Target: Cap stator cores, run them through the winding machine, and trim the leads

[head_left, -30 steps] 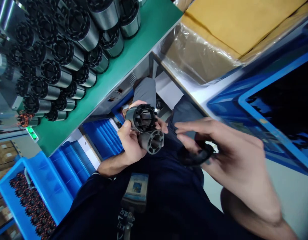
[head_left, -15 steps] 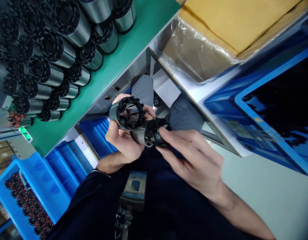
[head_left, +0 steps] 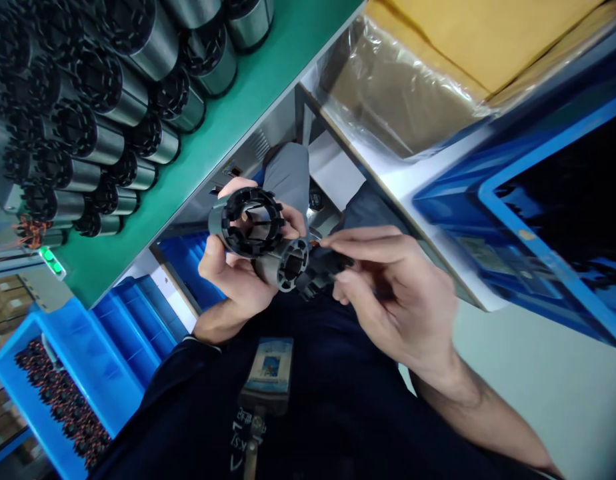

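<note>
- The left hand is reaching in from the left, palm turned up, its fingers curling closed around two tubes.
- It is gripping a wide metal tube with a toothed black ring at its open end; a narrow metal tube is sitting just below and to the right.
- The right hand is bending inward at the wrist, thumb and fingers pinching together on a black plastic piece.
- That piece is hovering beside the narrow tube's open end; whether they are touching, I cannot tell.
- A blue bin at lower left is holding dark parts with orange wires.
- A blue crate at right is containing dark pieces, mostly lost in shadow.
- Clear plastic is lining a box below a yellow sheet.
- A badge is hanging at the chest, its print too small to read.
- Pale lettering is showing beside its clip, not clearly legible.
</note>
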A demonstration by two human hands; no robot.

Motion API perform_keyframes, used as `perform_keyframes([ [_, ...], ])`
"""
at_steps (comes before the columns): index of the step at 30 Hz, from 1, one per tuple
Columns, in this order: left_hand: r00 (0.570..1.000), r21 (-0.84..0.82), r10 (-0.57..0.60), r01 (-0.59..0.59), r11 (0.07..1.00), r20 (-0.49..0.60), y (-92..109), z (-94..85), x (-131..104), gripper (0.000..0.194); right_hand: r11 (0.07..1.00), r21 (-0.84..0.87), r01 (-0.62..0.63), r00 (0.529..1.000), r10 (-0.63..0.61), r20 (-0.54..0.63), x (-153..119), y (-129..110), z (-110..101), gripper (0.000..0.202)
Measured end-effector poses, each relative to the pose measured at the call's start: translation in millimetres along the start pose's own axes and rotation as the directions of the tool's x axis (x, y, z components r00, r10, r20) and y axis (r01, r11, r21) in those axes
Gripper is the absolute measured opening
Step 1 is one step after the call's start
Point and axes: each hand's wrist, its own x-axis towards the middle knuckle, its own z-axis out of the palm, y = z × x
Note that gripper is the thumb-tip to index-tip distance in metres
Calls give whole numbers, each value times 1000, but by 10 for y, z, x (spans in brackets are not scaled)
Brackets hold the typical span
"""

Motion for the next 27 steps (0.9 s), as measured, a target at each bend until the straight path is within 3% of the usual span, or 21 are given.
perform_keyframes([
  [2, 999, 11, 42, -42, 999, -17, 11, 47, -8, 46, 999, -39, 35, 999, -35, -4, 39, 29, 87, 39],
  [6, 994, -20, 104, -104, 994, 27, 2, 51, -31, 41, 991, 105, 87, 995, -80, -66, 77, 84, 239, 46],
  [11, 990, -44, 98, -94, 995, 101, 6, -11, -34, 40, 994, 72, 82, 996, -80, -29, 57, 79, 180, 40],
  [16, 989, -66, 95, -88, 994, 114, -6, -41, 0, 39, 987, 148, 63, 995, -74, 70, 10, 70, 102, 79],
  [18, 984, -86, 107, -95, 992, 144, -22, -63, 17, 36, 989, 131, 63, 994, -73, 75, -2, 69, 113, 84],
  [23, 982, -109, 98, -81, 991, 161, -45, -98, 45, 46, 991, 123, 53, 998, -59, 39, 3, 100, 175, 87],
  [27, 985, -165, 117, -96, 982, 125, -33, -77, 53, 39, 989, 104, 101, 995, -103, 13, 8, 129, 179, 75],
])
